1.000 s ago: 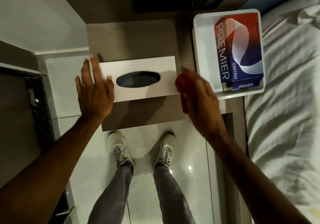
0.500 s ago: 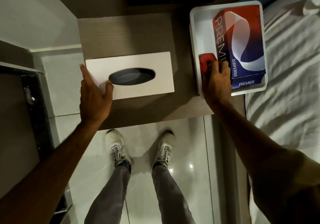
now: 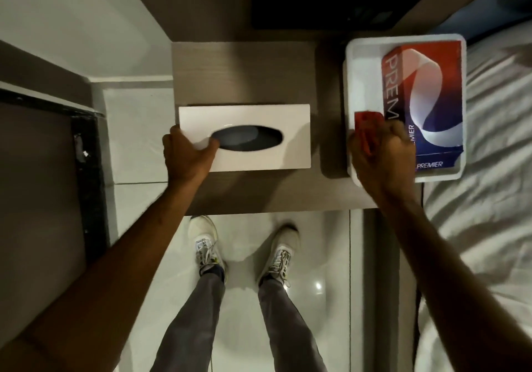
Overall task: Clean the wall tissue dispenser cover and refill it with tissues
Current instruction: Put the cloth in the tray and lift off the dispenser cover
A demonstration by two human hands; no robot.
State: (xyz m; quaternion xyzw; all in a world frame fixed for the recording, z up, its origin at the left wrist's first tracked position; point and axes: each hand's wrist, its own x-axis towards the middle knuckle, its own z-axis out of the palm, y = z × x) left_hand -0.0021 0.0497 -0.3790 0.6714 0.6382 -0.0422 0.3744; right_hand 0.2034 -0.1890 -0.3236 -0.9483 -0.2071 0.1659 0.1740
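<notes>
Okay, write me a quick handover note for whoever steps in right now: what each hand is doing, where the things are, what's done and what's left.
Left hand: gripping the left end of the white rectangular dispenser cover, thumb at its dark oval slot; cover lies flat on the wooden table.
Right hand: closed on the red cleaning cloth, over the white plastic tray.
The red, white and blue Premier tissue box lies in that tray, apparently unopened.
Done: cover is off the wall. Whether wiping is finished can't be told.
Left: refill with tissues and remount the cover.
</notes>
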